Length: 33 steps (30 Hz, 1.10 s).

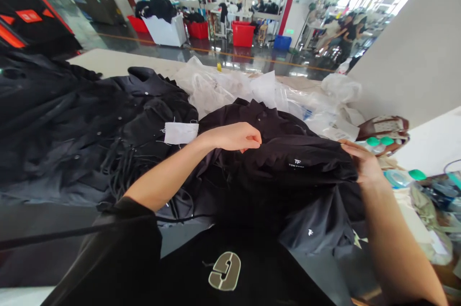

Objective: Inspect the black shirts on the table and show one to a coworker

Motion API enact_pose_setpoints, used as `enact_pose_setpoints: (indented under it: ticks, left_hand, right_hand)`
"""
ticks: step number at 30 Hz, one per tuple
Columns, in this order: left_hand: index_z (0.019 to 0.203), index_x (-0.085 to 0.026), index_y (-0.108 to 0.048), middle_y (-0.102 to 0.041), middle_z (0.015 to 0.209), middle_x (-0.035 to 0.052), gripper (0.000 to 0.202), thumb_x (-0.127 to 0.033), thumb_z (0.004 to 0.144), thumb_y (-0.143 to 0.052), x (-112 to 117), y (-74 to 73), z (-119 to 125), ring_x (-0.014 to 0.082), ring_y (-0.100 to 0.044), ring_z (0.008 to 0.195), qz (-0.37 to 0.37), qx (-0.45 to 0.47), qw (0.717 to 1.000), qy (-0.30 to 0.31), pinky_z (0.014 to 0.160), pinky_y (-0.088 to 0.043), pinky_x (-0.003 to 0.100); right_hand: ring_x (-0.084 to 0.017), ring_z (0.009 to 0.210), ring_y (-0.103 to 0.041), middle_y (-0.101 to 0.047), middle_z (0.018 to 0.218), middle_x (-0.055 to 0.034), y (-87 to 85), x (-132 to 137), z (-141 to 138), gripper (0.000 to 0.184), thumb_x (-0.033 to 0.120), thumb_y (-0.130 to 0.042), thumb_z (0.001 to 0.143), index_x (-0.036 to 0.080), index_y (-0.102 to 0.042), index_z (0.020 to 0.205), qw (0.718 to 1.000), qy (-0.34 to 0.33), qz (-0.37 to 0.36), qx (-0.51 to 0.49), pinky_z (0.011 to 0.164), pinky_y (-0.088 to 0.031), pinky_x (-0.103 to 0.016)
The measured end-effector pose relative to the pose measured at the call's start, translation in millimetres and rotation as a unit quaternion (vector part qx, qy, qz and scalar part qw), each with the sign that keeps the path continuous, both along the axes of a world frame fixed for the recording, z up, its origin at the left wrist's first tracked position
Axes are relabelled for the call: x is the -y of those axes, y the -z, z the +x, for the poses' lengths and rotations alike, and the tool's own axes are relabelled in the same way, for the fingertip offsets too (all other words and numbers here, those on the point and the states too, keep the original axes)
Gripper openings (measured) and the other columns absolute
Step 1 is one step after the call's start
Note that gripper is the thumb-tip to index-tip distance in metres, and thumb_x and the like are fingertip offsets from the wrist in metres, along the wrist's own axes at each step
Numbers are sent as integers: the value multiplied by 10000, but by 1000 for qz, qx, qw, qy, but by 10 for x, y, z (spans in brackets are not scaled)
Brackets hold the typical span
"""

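A black garment (317,152) with a white TF print and lettering is stretched between my hands, above a heap of dark clothes. My left hand (236,136) is closed in a pinch at its left end; the fingertips are partly hidden. At the right end, my right hand (360,159) grips the cloth with the thumb underneath or behind, not fully visible. Below hangs a dark grey piece (317,224) with a smaller white TF mark. Beside my left forearm, a white cloth patch (181,133) with frayed threads lies on the dark clothes.
Dark buttoned garments (82,128) are piled at left. Clear plastic bags (230,82) lie behind the heap. Bottles with green caps (399,178) and a brown patterned bag (383,128) are at right, near a pillar (406,32). Bins (243,34) and people stand beyond.
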State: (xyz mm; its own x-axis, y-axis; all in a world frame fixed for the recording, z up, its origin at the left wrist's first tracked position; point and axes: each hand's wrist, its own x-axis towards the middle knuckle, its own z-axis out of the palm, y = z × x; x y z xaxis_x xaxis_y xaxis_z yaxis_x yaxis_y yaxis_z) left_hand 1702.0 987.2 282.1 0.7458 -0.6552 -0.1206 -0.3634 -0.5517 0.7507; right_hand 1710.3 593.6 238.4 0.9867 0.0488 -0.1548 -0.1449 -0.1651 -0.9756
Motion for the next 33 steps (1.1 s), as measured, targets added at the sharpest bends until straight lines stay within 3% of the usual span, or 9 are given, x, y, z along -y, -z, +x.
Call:
enact_pose_setpoints:
  ticks: [7, 12, 20, 25, 30, 33]
  left_hand:
    - [809, -179, -616, -553, 739, -29, 191, -343, 872, -540, 31, 124, 125, 113, -470, 653, -30, -21, 999, 8, 602, -311, 253]
    - [780, -184, -592, -488, 683, -41, 253, -419, 872, -575, -27, 327, 281, 115, -425, 632, -49, -25, 997, -58, 584, -290, 247]
    - [804, -182, -625, -562, 726, -27, 307, -487, 830, -640, -72, 612, 558, 131, -494, 669, -90, -49, 981, -166, 632, -354, 240]
    - [816, -189, -627, -559, 731, -33, 305, -491, 817, -667, -106, 748, 722, 124, -486, 670, -114, -61, 970, -206, 636, -357, 230]
    - [813, -185, -634, -538, 693, -31, 316, -496, 795, -684, -115, 885, 857, 121, -445, 633, -118, -52, 964, -231, 578, -321, 228]
    - [823, -193, -637, -527, 675, -35, 316, -502, 795, -692, -150, 983, 927, 116, -421, 599, -124, -61, 963, -231, 540, -296, 226]
  right_hand:
    - [-194, 599, -596, -640, 684, 8, 39, 49, 52, 166, 342, -782, 691, 269, -684, 803, 998, 11, 56, -29, 571, -461, -323]
    - [-127, 579, -595, -660, 692, 31, 94, 32, 87, 328, 319, -855, 608, 216, -687, 870, 989, 7, 140, -47, 542, -473, -237]
    - [-108, 597, -592, -673, 724, 31, 212, -79, 146, 317, 338, -883, 661, 206, -687, 873, 981, -43, 183, -47, 545, -476, -217]
    - [-105, 596, -571, -663, 731, 17, 183, -207, 157, 345, 366, -882, 642, 188, -686, 863, 985, -39, 164, -37, 512, -438, -207]
    - [-82, 564, -494, -621, 683, 17, 152, -306, 174, 252, 386, -791, 728, 174, -704, 832, 995, -41, 74, 43, 467, -347, -195]
    - [-81, 574, -489, -624, 699, 10, 141, -333, 180, 220, 375, -750, 768, 171, -713, 843, 995, -55, 58, 58, 460, -330, -190]
